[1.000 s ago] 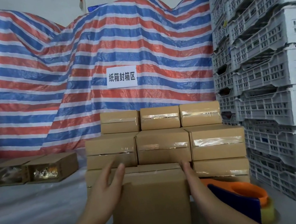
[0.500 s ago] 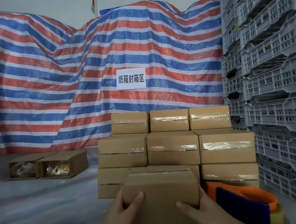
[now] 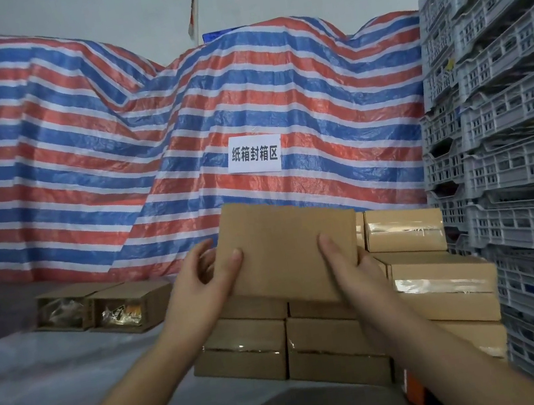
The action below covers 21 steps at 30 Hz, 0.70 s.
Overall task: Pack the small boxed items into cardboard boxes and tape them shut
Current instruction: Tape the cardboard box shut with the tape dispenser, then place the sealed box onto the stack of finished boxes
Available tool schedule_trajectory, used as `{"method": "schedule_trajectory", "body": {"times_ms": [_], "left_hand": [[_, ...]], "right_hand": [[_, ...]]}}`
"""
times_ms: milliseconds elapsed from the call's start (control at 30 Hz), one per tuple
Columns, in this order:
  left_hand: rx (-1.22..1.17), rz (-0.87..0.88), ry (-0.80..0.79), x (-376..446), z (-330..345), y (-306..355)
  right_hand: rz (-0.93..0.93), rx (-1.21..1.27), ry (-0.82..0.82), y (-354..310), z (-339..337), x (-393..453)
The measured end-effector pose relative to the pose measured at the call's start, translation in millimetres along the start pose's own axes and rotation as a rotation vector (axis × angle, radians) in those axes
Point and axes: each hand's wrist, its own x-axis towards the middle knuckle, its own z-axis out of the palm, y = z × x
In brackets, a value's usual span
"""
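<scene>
I hold a plain brown cardboard box (image 3: 283,252) up in the air above a stack of taped cardboard boxes (image 3: 440,284). My left hand (image 3: 206,280) grips its left edge, thumb on the near face. My right hand (image 3: 348,266) grips its lower right corner, thumb lying on the near face. The held box hides the upper middle of the stack. Two open boxes (image 3: 100,305) with shiny packets inside lie on their sides at the left on the table.
A grey plastic-covered table (image 3: 44,391) spreads to the left. Tall stacks of grey plastic crates (image 3: 508,131) stand close on the right. A red, white and blue striped tarp (image 3: 113,156) with a white sign (image 3: 254,154) hangs behind. An orange tape dispenser (image 3: 413,388) peeks out behind my right forearm.
Both hands took hold of the box on the table and lifted it up to the level of the stack's top. The view tilted upward.
</scene>
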Motion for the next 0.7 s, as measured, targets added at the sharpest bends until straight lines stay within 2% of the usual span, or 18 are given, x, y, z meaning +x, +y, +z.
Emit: {"method": "schedule_trajectory", "body": {"times_ms": [100, 267, 367, 500, 700], "left_hand": [[0.019, 0.062, -0.096, 34, -8, 8], [-0.009, -0.004, 0.035, 90, -8, 1], [0.11, -0.099, 0.07, 123, -11, -6], [0.356, -0.091, 0.117, 159, -14, -22], [0.505, -0.176, 0.123, 199, -15, -54]], "right_hand": [[0.084, 0.025, -0.049, -28, 14, 29], [0.042, 0.007, -0.228, -53, 39, 71], [-0.007, -0.098, -0.309, -50, 46, 95], [-0.063, -0.287, -0.433, -40, 51, 117], [-0.058, -0.453, -0.358, -28, 67, 147]]}}
